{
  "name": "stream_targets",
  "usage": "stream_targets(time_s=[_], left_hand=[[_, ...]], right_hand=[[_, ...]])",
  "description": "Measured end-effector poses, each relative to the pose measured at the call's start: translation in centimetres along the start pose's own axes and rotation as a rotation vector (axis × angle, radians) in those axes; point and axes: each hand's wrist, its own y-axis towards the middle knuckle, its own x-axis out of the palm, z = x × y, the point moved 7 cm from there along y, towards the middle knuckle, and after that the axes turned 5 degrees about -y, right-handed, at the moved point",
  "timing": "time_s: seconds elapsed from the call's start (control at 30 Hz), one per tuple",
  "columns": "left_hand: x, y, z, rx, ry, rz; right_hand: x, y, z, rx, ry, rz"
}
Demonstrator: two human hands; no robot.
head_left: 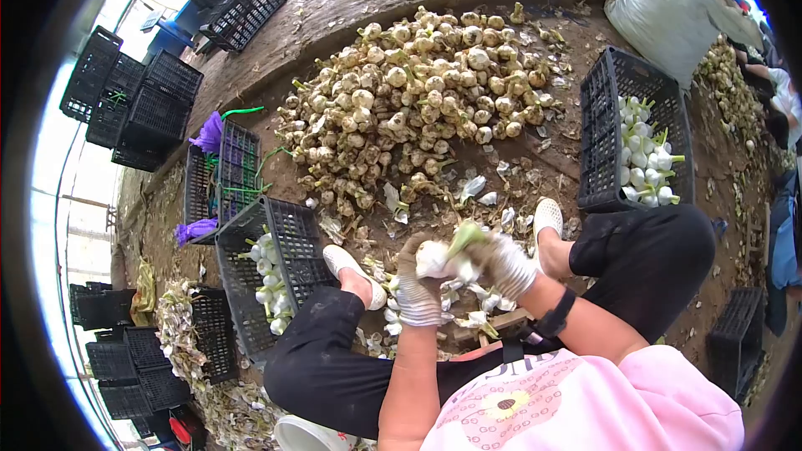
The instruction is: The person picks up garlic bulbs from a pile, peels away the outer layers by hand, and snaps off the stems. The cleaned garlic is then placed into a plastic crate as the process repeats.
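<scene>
My left hand (418, 284), in a dirty white knit glove, is closed round a garlic bulb (432, 259). My right hand (506, 264), gloved the same way, pinches the bulb's green stem (464, 236); its fingers are slightly blurred. Both hands meet between my knees, above garlic skins and several white bulbs (476, 321) on the ground. In front lies a large heap of dirt-covered garlic bulbs (418, 100). Cleaner white bulbs (645, 154) lie in a black crate on the right, and more (269, 280) fill part of the crate by my left leg.
The right black crate (591, 129) stands beside my right knee, the left crate (236, 305) beside my left. A full white sack (664, 17) is at the back right. Stacked black crates (159, 104) line the left side. A white bucket (299, 434) sits near my left hip.
</scene>
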Motion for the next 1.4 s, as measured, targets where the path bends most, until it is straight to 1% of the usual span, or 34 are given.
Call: stream_targets(time_s=[0.03, 0.07, 0.1, 0.13, 0.17, 0.2, 0.23, 0.27, 0.3, 0.33, 0.37, 0.4, 0.43, 0.5, 0.53, 0.57, 0.6, 0.7, 0.73, 0.77, 0.8, 0.83, 0.87, 0.9, 0.93, 0.97, 1.0, 1.03, 1.07, 1.1, 1.17, 1.23, 1.33, 1.4], left_hand=[[0.1, 0.1, 0.3, -0.047, -0.173, 0.031], [0.5, 0.0, 1.5, -0.070, -0.186, -0.065], [1.1, -0.7, 3.3, -0.064, -0.213, -0.066], [-0.5, -0.1, 3.9, -0.046, -0.264, -0.021], [-2.2, 0.4, 4.0, -0.028, -0.315, 0.023], [-2.2, 0.4, 4.3, 0.001, -0.247, -0.023], [-2.2, 0.8, 4.3, 0.067, -0.177, -0.027], [-2.2, 1.1, 3.7, 0.131, -0.107, -0.026], [-2.0, 1.0, 2.9, 0.188, -0.034, -0.021], [0.9, -0.8, 3.0, 0.277, 0.189, -0.046], [3.1, -1.9, 2.1, 0.270, 0.357, -0.198], [3.2, -2.3, 2.2, 0.298, 0.417, -0.220], [3.5, -2.3, 2.4, 0.336, 0.472, -0.248], [4.4, -2.2, 2.6, 0.412, 0.572, -0.307], [3.7, -1.8, 3.1, 0.401, 0.660, -0.251], [2.9, -1.5, 3.9, 0.388, 0.749, -0.188], [3.5, -1.7, 4.8, 0.479, 0.832, -0.096], [4.5, -1.7, 5.2, 0.744, 1.302, -0.172], [4.6, -2.0, 5.2, 0.785, 1.328, -0.166], [4.7, -1.9, 5.1, 0.755, 1.339, -0.172], [4.7, -1.9, 5.0, 0.726, 1.350, -0.176], [4.6, -1.8, 4.9, 0.699, 1.360, -0.180], [4.9, -1.6, 5.0, 0.759, 1.387, -0.198], [4.5, -1.2, 4.8, 0.689, 1.334, -0.179], [4.1, -0.9, 4.5, 0.623, 1.281, -0.157], [3.8, -0.5, 4.2, 0.556, 1.226, -0.136], [2.5, 0.2, 3.3, 0.234, 0.904, -0.038], [2.1, 0.8, 3.1, 0.204, 0.709, -0.091], [0.9, 1.2, 2.5, 0.114, 0.510, -0.056], [0.1, 1.3, 1.9, 0.023, 0.311, -0.025], [-1.2, 1.4, 1.6, -0.086, 0.187, 0.025], [-2.2, 1.4, 1.6, -0.077, 0.214, -0.017], [0.0, -0.2, 2.6, -0.038, 0.313, -0.081], [2.5, -1.7, 3.5, 0.113, 0.427, -0.115]], right_hand=[[-1.3, 0.6, -1.2, -0.106, 0.184, 0.130], [-2.9, 0.9, -3.2, -0.079, 0.430, 0.233], [-5.2, 0.1, -4.9, -0.049, 0.677, 0.337], [-9.5, 0.6, -3.7, -0.105, 0.697, 0.198], [-10.0, 1.6, -1.0, 0.051, 0.517, 0.135], [-8.7, 1.6, 0.6, 0.206, 0.332, 0.071], [-7.8, 0.9, 1.6, 0.213, -0.068, -0.007], [-5.4, 0.0, 1.5, 0.201, -0.469, -0.084], [0.5, -1.3, -1.0, 0.029, -1.072, -0.176], [1.7, -1.4, -1.0, 0.036, -0.726, -0.152], [2.3, -1.5, -0.8, 0.040, -0.374, -0.119], [2.4, -0.7, -0.8, -0.087, -0.227, -0.121], [1.1, -0.9, -0.3, 0.099, -0.148, -0.012], [0.9, -0.8, -2.0, 0.100, -0.153, 0.036], [0.1, -0.5, -2.2, 0.010, -0.329, 0.040], [0.0, -0.6, -2.2, 0.008, -0.349, 0.023], [0.1, -0.4, -2.2, 0.004, -0.368, 0.000], [0.8, 0.0, -1.2, 0.030, -0.343, -0.033], [0.8, 0.0, -1.1, 0.035, -0.344, -0.026], [0.7, -0.1, -1.1, 0.036, -0.347, -0.016], [0.4, -0.1, -0.7, 0.085, -0.330, -0.008], [0.4, -0.2, -1.1, 0.073, -0.354, -0.013], [0.6, -0.2, -1.7, 0.061, -0.380, -0.020], [0.8, -0.3, -2.0, 0.051, -0.407, -0.031], [0.3, -0.3, -1.6, 0.083, -0.360, -0.026], [0.5, -0.3, -1.9, 0.048, -0.349, -0.057], [0.6, -0.7, -2.2, 0.057, -0.302, -0.072], [0.7, -1.2, -2.6, 0.065, -0.257, -0.085], [0.8, -1.3, -2.7, 0.085, -0.245, -0.090], [1.0, -1.3, -2.6, 0.060, -0.153, -0.117], [1.3, -1.7, -2.3, 0.008, 0.034, -0.166], [1.8, -1.8, -2.8, 0.002, 0.087, -0.244], [3.4, -2.1, -4.2, 0.049, 0.161, -0.277], [2.4, -1.6, -3.1, 0.035, 0.078, -0.249]])
